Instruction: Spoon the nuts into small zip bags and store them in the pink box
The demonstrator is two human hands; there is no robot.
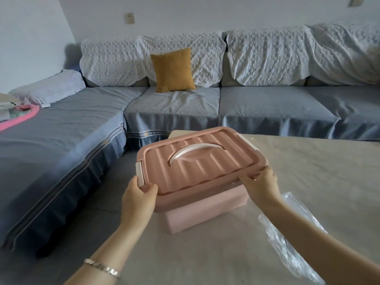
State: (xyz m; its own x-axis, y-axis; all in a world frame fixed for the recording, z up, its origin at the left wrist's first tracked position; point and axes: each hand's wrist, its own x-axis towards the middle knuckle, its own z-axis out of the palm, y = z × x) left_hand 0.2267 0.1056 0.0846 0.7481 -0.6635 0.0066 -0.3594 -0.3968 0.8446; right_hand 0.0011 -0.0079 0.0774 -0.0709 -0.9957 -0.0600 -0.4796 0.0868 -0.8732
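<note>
The pink box (pixel 205 210) stands on the table near its left corner. Its ribbed pink lid (pixel 201 161), with a white handle and white side clips, sits tilted on top of the box. My left hand (pixel 138 197) grips the lid's near left corner beside a white clip. My right hand (pixel 261 186) holds the lid's near right corner. A crumpled clear plastic bag (pixel 292 241) lies on the table under my right forearm. No nuts, spoon or small zip bags are in view.
The grey marbled table (pixel 308 171) stretches right and toward me. A long grey-covered sofa (pixel 185 108) with white lace throws and a mustard cushion (pixel 172 69) runs behind and to the left. A pink item (pixel 18 119) lies on the sofa's far left.
</note>
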